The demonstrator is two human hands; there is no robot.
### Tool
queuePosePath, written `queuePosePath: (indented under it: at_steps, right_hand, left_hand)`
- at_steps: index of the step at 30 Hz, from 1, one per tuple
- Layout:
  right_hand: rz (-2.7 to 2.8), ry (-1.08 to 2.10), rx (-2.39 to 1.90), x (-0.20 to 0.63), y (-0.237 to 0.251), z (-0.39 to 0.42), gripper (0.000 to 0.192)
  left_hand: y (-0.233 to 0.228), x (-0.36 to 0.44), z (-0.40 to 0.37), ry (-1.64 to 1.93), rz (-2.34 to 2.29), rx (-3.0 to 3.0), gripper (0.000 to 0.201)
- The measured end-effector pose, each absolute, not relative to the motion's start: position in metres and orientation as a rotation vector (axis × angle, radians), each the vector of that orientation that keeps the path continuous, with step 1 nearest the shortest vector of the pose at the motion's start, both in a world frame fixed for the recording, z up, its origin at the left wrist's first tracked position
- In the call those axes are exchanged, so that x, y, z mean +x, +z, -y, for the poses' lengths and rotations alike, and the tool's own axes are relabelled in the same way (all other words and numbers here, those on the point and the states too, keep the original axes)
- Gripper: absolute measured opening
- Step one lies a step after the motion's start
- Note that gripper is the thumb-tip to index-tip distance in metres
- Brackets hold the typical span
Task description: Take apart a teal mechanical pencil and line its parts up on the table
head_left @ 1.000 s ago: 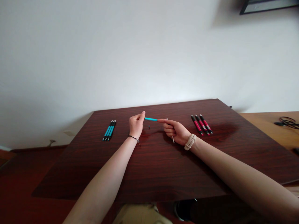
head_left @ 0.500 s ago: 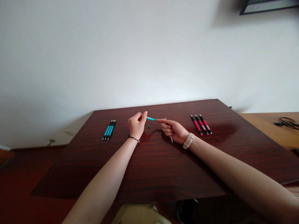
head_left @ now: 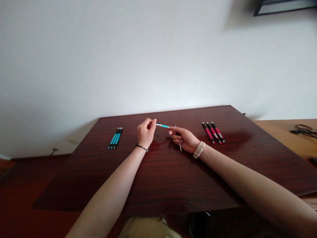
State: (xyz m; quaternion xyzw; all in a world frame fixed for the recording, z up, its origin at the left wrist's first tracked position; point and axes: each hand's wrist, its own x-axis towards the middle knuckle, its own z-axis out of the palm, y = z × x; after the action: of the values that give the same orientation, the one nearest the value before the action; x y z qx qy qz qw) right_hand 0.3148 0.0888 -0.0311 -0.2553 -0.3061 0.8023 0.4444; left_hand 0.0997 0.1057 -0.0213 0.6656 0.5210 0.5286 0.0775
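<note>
A light-blue pen barrel (head_left: 163, 125) is held between both hands above the table. My left hand (head_left: 146, 133) pinches its left end, where a dark part and a pale patch show beside the thumb. At the other end, the index finger of my right hand (head_left: 184, 138) touches the barrel. A thin white pen refill (head_left: 180, 146) is gripped under that hand's curled fingers, sticking out above and below. Behind the hands, a small dark-and-blue pen piece (head_left: 157, 134) rests on the tabletop. A tiny speck (head_left: 149, 155) lies near my left wrist.
Blue pens (head_left: 115, 138) lie side by side on the left of the dark wooden table (head_left: 158, 188). Three pink-and-black pens (head_left: 213, 133) lie on the right. A wall (head_left: 153, 59) stands behind. A lighter table (head_left: 279, 132) at right carries a black cable (head_left: 305, 130).
The barrel has turned or slid in my fingers, so its dark end and pale patch now show by my left thumb. My right fingers and the refill have shifted slightly left.
</note>
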Motion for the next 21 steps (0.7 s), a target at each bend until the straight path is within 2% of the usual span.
queuePosePath:
  at_steps: [12, 21]
  right_hand:
    - [0.729, 1.918, -0.615, 0.313, -0.037, -0.088, 0.018]
    - [0.805, 1.932, -0.584, 0.315, -0.035, -0.087, 0.022]
  left_hand:
    - [-0.018, 0.097, -0.105, 1.643, -1.535, 1.905, 0.047]
    - [-0.028, 0.079, -0.119, 1.735, -1.507, 1.664, 0.04]
